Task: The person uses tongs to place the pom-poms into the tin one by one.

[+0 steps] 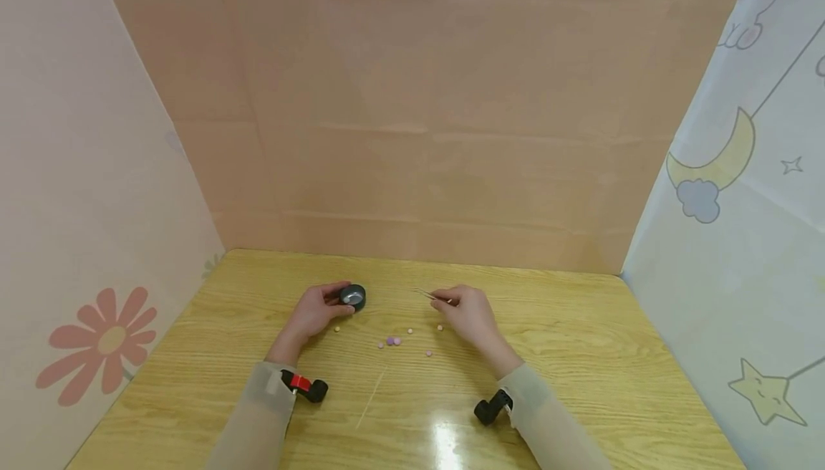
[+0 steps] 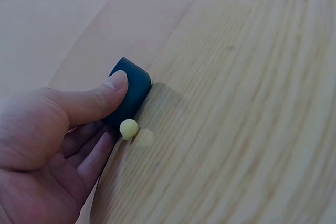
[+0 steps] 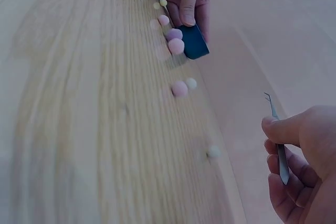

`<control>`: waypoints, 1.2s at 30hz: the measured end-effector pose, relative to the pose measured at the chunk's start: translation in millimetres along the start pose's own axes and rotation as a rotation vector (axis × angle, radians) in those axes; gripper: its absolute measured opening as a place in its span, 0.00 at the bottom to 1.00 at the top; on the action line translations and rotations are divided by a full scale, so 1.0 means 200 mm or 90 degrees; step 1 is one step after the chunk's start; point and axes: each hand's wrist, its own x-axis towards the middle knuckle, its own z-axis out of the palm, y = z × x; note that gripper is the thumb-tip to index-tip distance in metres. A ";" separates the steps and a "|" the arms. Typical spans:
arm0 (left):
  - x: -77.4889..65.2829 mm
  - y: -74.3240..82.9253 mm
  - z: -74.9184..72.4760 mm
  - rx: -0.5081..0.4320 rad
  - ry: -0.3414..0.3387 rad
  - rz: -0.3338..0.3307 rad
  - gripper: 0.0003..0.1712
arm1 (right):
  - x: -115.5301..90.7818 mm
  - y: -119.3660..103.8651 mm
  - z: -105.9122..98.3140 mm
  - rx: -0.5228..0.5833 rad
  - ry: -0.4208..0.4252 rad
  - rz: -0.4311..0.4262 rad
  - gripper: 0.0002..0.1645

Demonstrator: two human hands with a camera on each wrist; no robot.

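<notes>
Small round dark cup point(image 1: 353, 298) w/ shiny inside is sitting toward far part of table, left of ctr, its mouth facing up twd head cam; can't tell if base is fully touching the wood. L hand point(image 1: 314, 312) is gripping it from the side, narrow hold, thumb pressing the near wall, fingers going round the far side. Tweezers point(image 3: 284, 169), thin metal w/ bent tips, are being held in R hand point(image 1: 470, 312), thumb + fingers pinching the shaft, tips pointing left twd cup but staying well apart from it; tips are showing a slight gap in R wrist view. Small balls are lying on the wood btwn & below hands: yellow ball point(image 1: 337, 329) is resting just beside L hand, near side of cup; purple ball point(image 1: 389, 341) is sitting up against a pink one point(image 1: 397, 341), w/ other pale/pink balls scattering around, one of them near R hand. Both forearms are wearing light sleeves point(image 1: 254, 402), w/ black wrist cams point(image 1: 493, 408), L one showing a red part. Wood-grain table point(image 1: 580, 355) is catching glare at near edge. Orange-tan backdrop point(image 1: 425, 97) is hanging behind; flower-print sheet point(image 1: 97, 205) is standing at left, moon-and-star sheet point(image 1: 741, 276) at right.
</notes>
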 end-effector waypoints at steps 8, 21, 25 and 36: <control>0.00 0.01 0.00 0.000 0.002 -0.008 0.35 | -0.06 0.11 -0.09 0.005 0.031 -0.001 0.10; -0.02 0.00 0.00 0.010 0.002 -0.004 0.35 | -0.17 0.24 -0.21 -0.100 -0.110 -0.136 0.10; -0.01 0.00 0.00 0.010 0.001 -0.003 0.35 | -0.19 0.25 -0.23 -0.111 -0.115 -0.138 0.09; 0.00 0.01 0.01 0.032 0.005 -0.008 0.35 | -0.20 0.21 -0.21 -0.156 -0.063 -0.142 0.10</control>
